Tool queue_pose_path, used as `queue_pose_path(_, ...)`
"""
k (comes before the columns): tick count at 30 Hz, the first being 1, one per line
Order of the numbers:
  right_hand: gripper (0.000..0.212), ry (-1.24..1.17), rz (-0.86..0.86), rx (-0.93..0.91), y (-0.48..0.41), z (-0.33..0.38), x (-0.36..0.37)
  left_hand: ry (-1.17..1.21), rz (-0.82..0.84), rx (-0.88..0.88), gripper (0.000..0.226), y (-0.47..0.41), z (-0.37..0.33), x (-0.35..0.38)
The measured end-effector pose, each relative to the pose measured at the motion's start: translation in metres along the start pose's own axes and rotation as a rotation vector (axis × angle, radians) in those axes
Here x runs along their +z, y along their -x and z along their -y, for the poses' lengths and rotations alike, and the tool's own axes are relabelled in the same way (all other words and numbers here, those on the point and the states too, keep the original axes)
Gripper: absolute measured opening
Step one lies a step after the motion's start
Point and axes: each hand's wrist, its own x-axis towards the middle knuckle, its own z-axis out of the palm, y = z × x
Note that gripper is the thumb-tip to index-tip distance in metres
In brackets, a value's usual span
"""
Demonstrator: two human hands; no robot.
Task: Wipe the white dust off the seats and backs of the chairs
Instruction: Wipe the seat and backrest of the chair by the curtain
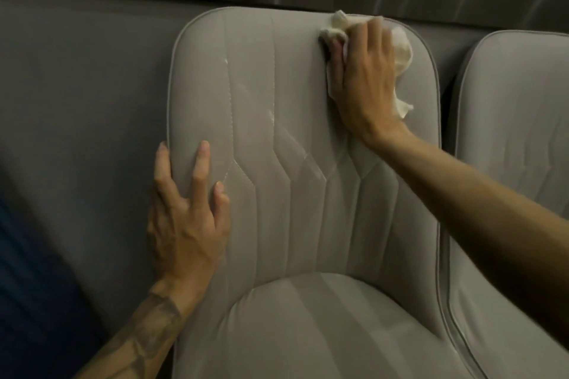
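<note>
A grey upholstered chair (308, 138) fills the middle of the view, its stitched backrest (295, 71) upright above the rounded seat (308, 332). Behind it runs a plain grey panel (77, 95). A second chair (517, 132) of the same kind stands just beside it, along the first chair's right edge.

The left hand (187, 218) rests flat on the backrest's left edge, its grip wide, fingers spread and holding nothing. The right hand (363, 80) lies near the backrest's top right corner, its grip closed over a crumpled white cloth (401, 52) that it presses against the fabric; the cloth bunches out above and to the right of the fingers.

Thin white dust streaks (272, 114) show along the seams in the middle of the backrest, between the two hands.
</note>
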Motion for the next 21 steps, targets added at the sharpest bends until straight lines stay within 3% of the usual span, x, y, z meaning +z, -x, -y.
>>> queue_pose_path(6,0.031,-0.075,0.257,-0.305,0.102,0.008,-0.018,0.002,-0.007,0.007,0.059,0.000,-0.001,0.000)
queue_pose_path(12,0.036,-0.003,0.018,-0.108,-0.007,0.009,-0.002,0.006,-0.031,0.049,0.057,-0.001,0.001,-0.002)
queue_pose_path(16,0.031,-0.054,0.000,-0.035,0.030,0.023,0.005,-0.004,-0.041,0.051,0.058,0.000,0.001,-0.002)
queue_pose_path(19,0.029,-0.074,0.177,-0.284,0.098,0.023,-0.007,-0.013,-0.050,0.028,0.057,0.000,-0.002,-0.003)
queue_pose_path(21,0.030,-0.095,0.244,-0.414,0.097,0.010,-0.015,-0.014,-0.048,0.028,0.058,0.001,-0.004,-0.003)
